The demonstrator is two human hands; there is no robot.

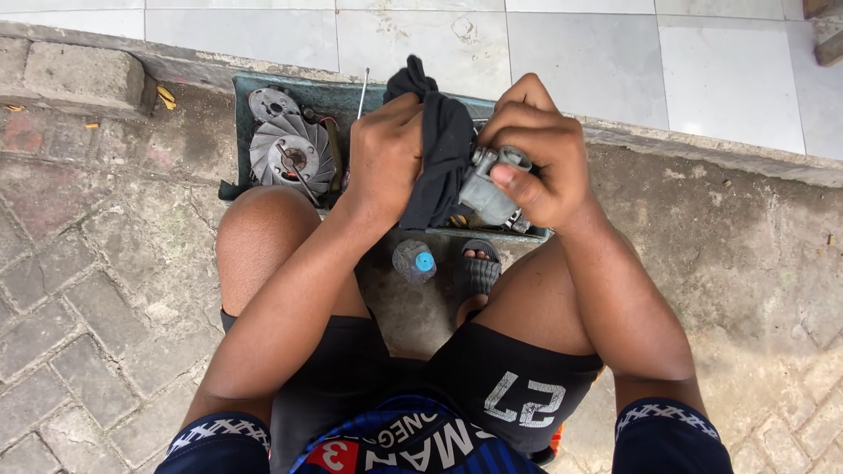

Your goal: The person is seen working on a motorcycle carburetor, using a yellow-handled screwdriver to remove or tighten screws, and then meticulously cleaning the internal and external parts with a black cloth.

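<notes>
My left hand (385, 158) grips a black cloth (439, 145), bunched and pressed against a small grey metal engine part (490, 191). That part sits in my right hand (537, 149), with the thumb laid across its top. Both hands hover above a dark green tray (241, 132) on the ground between my knees. In the tray lie a round finned metal wheel (292, 154) and a smaller metal disc (271, 104). A thin metal rod (363, 92) leans on the tray's far edge.
A clear plastic bottle with a blue cap (414, 261) stands on the ground next to my sandalled foot (477, 268). Brick paving lies to the left, a concrete kerb (83, 75) behind, white tiles beyond. Small yellow scraps (166, 96) rest on the kerb.
</notes>
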